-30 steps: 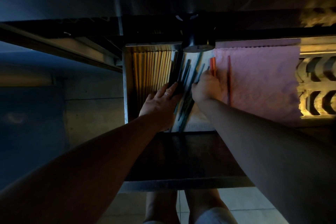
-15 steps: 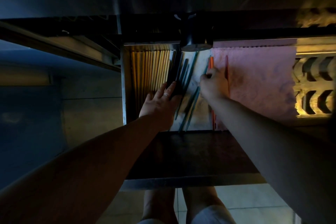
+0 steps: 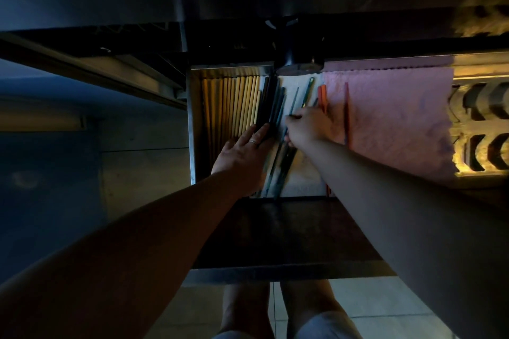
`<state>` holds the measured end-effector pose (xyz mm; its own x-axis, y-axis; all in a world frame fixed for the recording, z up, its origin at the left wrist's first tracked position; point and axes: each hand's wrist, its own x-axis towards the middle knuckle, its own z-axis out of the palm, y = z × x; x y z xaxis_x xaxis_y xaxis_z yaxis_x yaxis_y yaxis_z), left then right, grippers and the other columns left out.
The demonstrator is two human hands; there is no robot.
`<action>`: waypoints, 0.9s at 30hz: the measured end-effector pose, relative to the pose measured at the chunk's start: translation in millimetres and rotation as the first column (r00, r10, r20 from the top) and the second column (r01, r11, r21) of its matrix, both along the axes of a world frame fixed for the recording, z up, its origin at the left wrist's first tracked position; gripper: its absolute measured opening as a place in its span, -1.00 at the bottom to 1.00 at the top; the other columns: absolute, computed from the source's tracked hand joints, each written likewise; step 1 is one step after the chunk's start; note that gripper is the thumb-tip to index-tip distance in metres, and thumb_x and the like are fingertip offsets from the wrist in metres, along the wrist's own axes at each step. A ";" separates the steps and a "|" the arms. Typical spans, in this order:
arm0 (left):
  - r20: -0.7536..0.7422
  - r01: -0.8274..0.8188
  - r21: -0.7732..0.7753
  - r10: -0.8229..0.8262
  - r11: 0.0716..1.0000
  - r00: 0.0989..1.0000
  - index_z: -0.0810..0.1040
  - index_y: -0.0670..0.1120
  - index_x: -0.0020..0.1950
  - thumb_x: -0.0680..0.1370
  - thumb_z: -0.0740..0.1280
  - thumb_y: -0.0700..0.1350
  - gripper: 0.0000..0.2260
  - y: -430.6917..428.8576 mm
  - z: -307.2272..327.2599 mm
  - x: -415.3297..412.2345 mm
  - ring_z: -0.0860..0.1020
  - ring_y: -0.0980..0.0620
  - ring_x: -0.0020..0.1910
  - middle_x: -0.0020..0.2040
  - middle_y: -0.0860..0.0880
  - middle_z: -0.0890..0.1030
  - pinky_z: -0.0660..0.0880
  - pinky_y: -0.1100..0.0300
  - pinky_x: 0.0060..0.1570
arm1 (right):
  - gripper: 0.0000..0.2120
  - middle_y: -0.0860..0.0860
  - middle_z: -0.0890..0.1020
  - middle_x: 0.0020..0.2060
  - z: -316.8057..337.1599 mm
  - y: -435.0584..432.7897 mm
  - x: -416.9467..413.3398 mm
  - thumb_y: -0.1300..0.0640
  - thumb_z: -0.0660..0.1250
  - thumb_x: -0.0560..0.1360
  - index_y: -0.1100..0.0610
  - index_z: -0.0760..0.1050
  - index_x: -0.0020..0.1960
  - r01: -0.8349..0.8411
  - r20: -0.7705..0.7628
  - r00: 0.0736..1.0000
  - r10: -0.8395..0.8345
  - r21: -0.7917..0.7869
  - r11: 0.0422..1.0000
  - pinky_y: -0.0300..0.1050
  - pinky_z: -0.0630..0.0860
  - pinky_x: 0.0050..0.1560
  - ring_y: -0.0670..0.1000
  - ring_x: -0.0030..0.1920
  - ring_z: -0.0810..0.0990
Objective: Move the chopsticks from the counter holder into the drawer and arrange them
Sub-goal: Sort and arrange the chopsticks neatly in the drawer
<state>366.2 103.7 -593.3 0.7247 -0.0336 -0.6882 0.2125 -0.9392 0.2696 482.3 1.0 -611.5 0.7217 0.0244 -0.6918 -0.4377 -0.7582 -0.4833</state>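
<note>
The drawer (image 3: 192, 129) stands open below the counter. A row of wooden chopsticks (image 3: 234, 104) lies lined up along its left side. Beside them lie dark chopsticks (image 3: 271, 103), and my left hand (image 3: 242, 154) rests flat on their near ends, a ring on one finger. My right hand (image 3: 305, 128) is just to the right, fingers pinched on a thin teal chopstick (image 3: 293, 100). Another teal one (image 3: 308, 91) lies slanted beyond it. Orange chopsticks (image 3: 321, 96) and a single red one (image 3: 346, 113) lie further right.
A pink cloth (image 3: 391, 124) lines the drawer's right part. A dark round holder (image 3: 298, 60) sits at the counter edge above the drawer. The drawer's dark front panel (image 3: 275, 234) is near me. A patterned yellow block (image 3: 482, 124) is at right; tiled floor and my legs below.
My right hand moved left from the orange chopsticks to the teal ones and now pinches one. My left hand stayed on the dark chopsticks.
</note>
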 end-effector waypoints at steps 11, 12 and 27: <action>0.110 0.203 0.078 -0.211 0.976 0.971 -0.38 0.09 0.52 0.53 0.25 -0.12 -0.15 -11.1 -15.1 -7.0 -0.29 -0.08 0.54 0.53 0.09 -0.42 -0.24 -0.15 0.40 | -0.90 0.15 0.68 0.04 3.3 -37.1 -12.0 0.11 0.33 0.42 0.09 0.61 -0.16 -0.170 0.200 0.959 0.199 -0.154 0.973 0.10 0.45 0.28 0.20 0.21 0.56; 0.103 0.212 0.086 -0.220 0.973 0.970 -0.39 0.09 0.51 0.53 0.24 -0.12 -0.15 -13.1 -16.2 -7.7 -0.29 -0.07 0.54 0.53 0.09 -0.42 -0.27 -0.14 0.37 | -0.92 0.16 0.68 0.01 1.1 -40.5 -14.0 0.14 0.35 0.42 0.11 0.61 -0.17 -0.172 0.208 0.957 0.201 -0.150 0.974 0.09 0.45 0.26 0.20 0.17 0.57; 0.060 0.117 0.085 -0.123 0.989 0.991 -0.31 0.05 0.57 0.59 0.19 -0.05 -0.24 -13.0 -2.1 -10.5 -0.30 -0.06 0.54 0.56 0.07 -0.37 -0.11 -0.17 0.48 | -0.64 0.13 0.60 0.19 -14.8 -18.2 1.8 -0.11 0.40 0.43 0.17 0.57 0.00 -0.201 0.083 0.965 0.247 -0.369 0.907 0.12 0.40 0.34 0.16 0.32 0.47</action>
<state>355.7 90.7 -595.3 0.7623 -0.0687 -0.6436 0.0815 -0.9763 0.2007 484.1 -17.2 -626.3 0.8069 -0.0343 -0.5897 -0.1898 -0.9604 -0.2039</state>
